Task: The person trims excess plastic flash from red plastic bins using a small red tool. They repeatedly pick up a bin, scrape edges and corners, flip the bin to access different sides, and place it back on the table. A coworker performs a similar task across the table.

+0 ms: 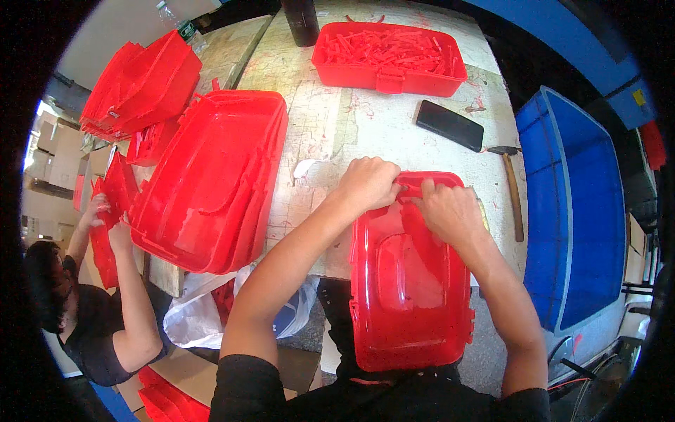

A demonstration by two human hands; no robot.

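A glossy red plastic lid (411, 309) with a raised oval panel lies tilted over the table's near edge, its near end against my body. My left hand (369, 186) is closed at the lid's far left corner. Close beside it, my right hand (453, 211) grips the far rim on the right, with its fingers curled inward. Both hands' fingertips meet the far rim; any small part between them is hidden. Left of my left forearm sits a stack of similar red lids (204, 183).
A red box (390, 83) holds many small red strips at the back. A black phone (450, 125) and a hammer (514, 190) lie to the right, beside a large blue crate (562, 211). More red parts (151, 84) are piled at left, where a co-worker (105, 316) handles red pieces.
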